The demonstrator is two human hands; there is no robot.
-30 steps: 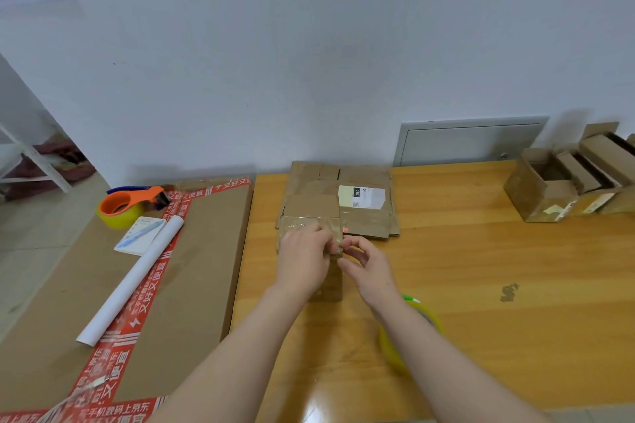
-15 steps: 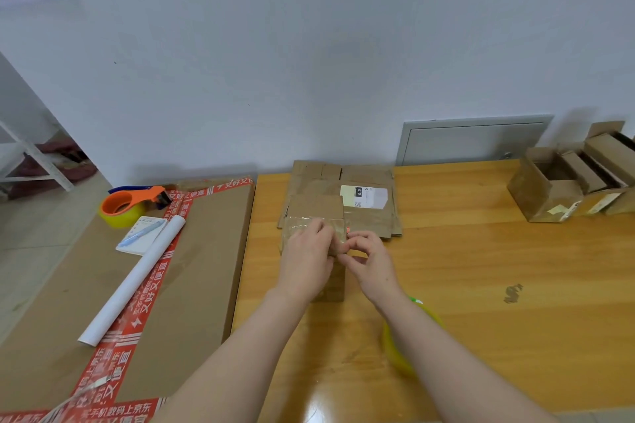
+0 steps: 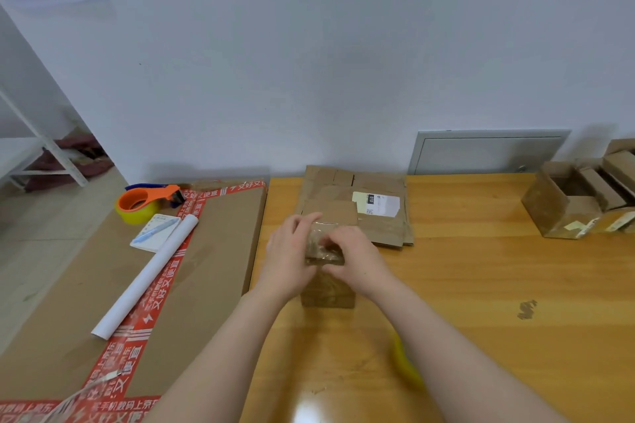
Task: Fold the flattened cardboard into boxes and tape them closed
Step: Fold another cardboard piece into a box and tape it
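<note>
Your wooden tabletop [image 3: 481, 285] stands against a white wall. Toward its left edge your left hand [image 3: 292, 257] curls round the taped top of the small box [image 3: 328, 292], which stands upright; your right hand [image 3: 357, 257] grips the same top from the other side. Just behind, the flattened cardboard [image 3: 378, 227] lies at the far edge, and open boxes [image 3: 567, 209] sit at the far right corner.

Right grip [image 3: 357, 252] now atop box [image 3: 328, 292]
</note>
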